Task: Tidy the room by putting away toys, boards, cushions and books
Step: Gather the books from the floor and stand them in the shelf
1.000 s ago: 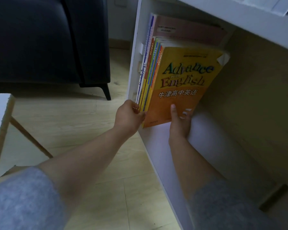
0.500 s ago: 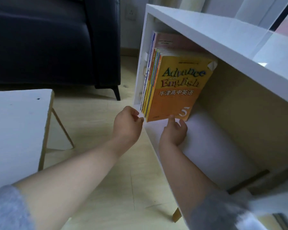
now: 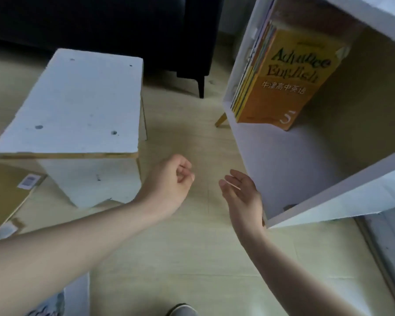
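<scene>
2 hands (image 3: 167,185) (image 3: 244,199); 1 ea: book row (image 3: 285,83), shelf (image 3: 306,160), stool (image 3: 78,99), sofa (image 3: 100,23)

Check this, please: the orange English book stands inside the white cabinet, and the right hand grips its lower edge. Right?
Not quite. The orange English book does stand inside the white cabinet, but the head view shows the right hand open, holding nothing, apart from the book.

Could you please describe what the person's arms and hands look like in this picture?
The left hand and right hand are bare: no gloves, rings or watch show. The left forearm and right forearm are uncovered up to the picture's edge; no sleeve is in view.
</scene>
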`<move>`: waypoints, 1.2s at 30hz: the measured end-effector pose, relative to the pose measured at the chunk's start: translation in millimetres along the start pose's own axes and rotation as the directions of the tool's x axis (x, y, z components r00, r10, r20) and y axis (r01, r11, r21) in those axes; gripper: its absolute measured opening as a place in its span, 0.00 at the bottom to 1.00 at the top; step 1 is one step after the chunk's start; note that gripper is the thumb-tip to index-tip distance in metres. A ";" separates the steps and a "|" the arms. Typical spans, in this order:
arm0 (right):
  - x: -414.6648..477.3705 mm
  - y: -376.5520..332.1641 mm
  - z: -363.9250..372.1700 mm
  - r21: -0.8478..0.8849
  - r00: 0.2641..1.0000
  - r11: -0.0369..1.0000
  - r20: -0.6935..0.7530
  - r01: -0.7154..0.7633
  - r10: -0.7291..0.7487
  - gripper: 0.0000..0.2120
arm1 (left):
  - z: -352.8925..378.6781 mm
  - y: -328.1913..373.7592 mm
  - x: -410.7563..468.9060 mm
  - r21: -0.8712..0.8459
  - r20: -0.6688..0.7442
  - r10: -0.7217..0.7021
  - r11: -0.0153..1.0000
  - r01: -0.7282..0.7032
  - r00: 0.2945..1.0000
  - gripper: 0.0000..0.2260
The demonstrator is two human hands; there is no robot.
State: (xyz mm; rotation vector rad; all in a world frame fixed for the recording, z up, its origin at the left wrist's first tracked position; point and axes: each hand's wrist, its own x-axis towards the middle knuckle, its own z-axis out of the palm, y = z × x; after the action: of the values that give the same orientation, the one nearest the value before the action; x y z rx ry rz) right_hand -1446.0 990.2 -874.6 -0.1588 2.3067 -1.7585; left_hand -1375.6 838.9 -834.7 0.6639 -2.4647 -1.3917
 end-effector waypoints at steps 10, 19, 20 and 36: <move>-57.5 21.4 57.2 -0.237 0.819 0.945 0.571 0.225 -0.051 0.16 | -47.1 -84.0 -96.1 0.060 -0.097 -0.156 0.985 0.162 0.983 0.04; -103.6 14.2 149.2 -0.205 0.521 0.896 0.853 0.393 -0.034 0.14 | -118.5 -138.2 -179.0 0.094 -0.272 -0.383 0.903 0.420 0.883 0.03; -111.7 12.5 162.6 -0.197 0.479 0.886 0.877 0.421 -0.033 0.13 | -126.8 -144.4 -192.5 0.092 -0.316 -0.412 0.883 0.460 0.855 0.03; -153.0 29.0 245.1 -0.217 0.187 0.523 0.976 0.824 0.111 0.33 | -145.2 -224.3 -265.4 0.017 -0.468 -0.688 0.621 0.784 0.555 0.15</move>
State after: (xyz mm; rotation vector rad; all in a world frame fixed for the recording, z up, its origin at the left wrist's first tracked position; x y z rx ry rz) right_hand -1234.9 803.7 -945.1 -1.6728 1.7576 -0.1948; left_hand -1024.1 761.4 -945.6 2.0235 -2.0309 -0.9765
